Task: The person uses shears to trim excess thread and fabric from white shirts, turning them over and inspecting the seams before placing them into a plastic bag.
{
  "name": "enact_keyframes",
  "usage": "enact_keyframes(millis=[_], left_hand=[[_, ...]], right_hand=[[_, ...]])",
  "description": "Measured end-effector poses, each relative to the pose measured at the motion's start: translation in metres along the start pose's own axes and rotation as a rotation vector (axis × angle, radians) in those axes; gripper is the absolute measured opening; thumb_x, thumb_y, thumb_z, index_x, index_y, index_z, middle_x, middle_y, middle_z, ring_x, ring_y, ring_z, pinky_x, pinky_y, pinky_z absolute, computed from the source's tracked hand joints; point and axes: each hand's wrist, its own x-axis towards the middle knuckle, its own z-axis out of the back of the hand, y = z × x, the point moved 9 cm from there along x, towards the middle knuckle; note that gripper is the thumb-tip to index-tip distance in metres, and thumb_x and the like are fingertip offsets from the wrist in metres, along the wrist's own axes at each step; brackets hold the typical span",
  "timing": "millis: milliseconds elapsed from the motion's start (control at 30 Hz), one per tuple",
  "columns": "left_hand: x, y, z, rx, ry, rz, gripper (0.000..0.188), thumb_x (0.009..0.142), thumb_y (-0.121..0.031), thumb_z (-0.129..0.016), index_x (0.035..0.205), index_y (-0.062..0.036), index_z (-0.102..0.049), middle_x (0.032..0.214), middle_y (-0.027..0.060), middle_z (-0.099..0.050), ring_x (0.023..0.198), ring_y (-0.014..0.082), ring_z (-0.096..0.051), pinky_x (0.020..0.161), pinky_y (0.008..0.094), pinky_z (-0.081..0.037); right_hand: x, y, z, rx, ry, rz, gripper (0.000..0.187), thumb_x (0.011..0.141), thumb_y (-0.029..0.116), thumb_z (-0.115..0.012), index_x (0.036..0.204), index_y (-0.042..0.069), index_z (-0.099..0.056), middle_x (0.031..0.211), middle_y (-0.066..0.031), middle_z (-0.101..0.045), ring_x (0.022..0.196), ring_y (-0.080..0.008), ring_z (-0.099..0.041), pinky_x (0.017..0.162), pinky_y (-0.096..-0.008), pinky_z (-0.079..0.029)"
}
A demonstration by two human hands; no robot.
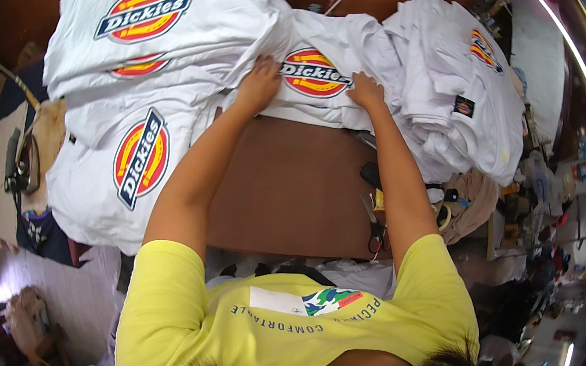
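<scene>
Both arms reach forward to a white T-shirt (319,98) with a red, yellow and dark blue oval print, lying at the far side of a brown table. My left hand (260,83) is closed on the cloth at the left of the print, beside a stack of like shirts. At the print's right edge, my right hand (367,89) has its fingers curled on the same T-shirt; their tips are partly hidden. The stacked white T-shirts (170,95) rise on the left, prints facing up. Another heap of white T-shirts (442,82) sits on the right, one showing a dark label.
The brown tabletop (286,184) lies between my arms. Scissors (376,235) and a small black object (370,174) are near its right edge. A roll of tape (444,218) lies farther right. An iron (26,165) stands on a cloth-covered surface at the left.
</scene>
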Motion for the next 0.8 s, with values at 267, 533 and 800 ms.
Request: enact_keyframes(millis=[267,533,800], left_hand=[[-0.121,-0.216,0.061,-1.705,0.47,0.165,0.027,0.073,-0.019,-0.064,0.096,-0.0055,-0.062,0.094,0.0114,-0.062,0.086,0.0221,-0.059,0.075,0.0342,-0.046],[-0.209,-0.309,0.135,-1.844,0.45,0.28,0.027,0.077,-0.021,-0.063,0.098,-0.0041,-0.062,0.095,0.0105,-0.063,0.088,0.0197,-0.059,0.077,0.0318,-0.046],[-0.267,-0.329,0.176,-1.95,0.337,0.351,0.029,0.081,-0.023,-0.062,0.101,-0.0027,-0.062,0.096,0.0096,-0.063,0.089,0.0172,-0.059,0.079,0.0293,-0.046]], right_hand=[[-0.299,0.305,0.163,1.315,0.561,1.008,0.014,0.082,0.014,-0.062,0.09,0.004,-0.064,0.085,-0.008,-0.065,0.081,-0.018,-0.062,0.073,-0.0299,-0.048],[-0.476,0.339,0.152,1.257,0.783,1.501,0.013,0.083,0.018,-0.058,0.086,0.005,-0.061,0.08,-0.0103,-0.061,0.076,-0.0297,-0.058,0.067,-0.0367,-0.045],[-0.593,0.347,0.151,1.168,0.846,1.869,0.015,0.082,0.021,-0.059,0.086,0.007,-0.06,0.08,-0.009,-0.061,0.077,-0.0278,-0.058,0.067,-0.0369,-0.045]])
